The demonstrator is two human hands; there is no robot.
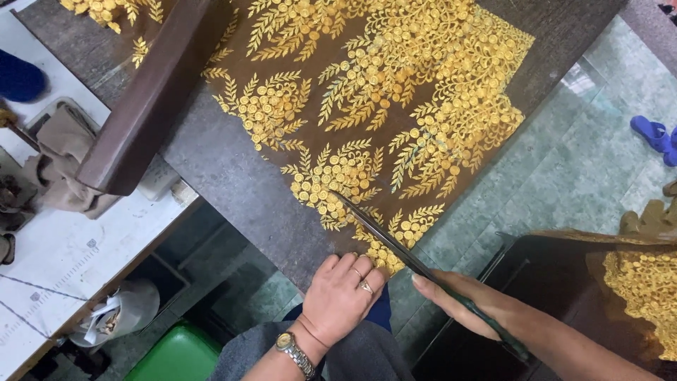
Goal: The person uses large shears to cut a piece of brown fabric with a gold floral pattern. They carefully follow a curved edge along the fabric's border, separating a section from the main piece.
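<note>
A sheer brown fabric (395, 92) embroidered with golden leaves and round flowers lies spread over a grey table (233, 183). My left hand (338, 293), wearing rings and a wristwatch, presses flat on the fabric's near edge. My right hand (469, 303) grips a pair of long scissors (384, 236) with dark green handles. The blades point up and left, their tip lying on the embroidery close to the near edge. They look nearly closed.
A dark brown fabric bolt (151, 99) lies diagonally at the upper left. A white worktable (63, 261) with beige cloth stands left, a green bin (176, 353) below it. More embroidered fabric (645, 282) drapes over a dark box at right. Blue slippers (652, 134) sit on the green floor.
</note>
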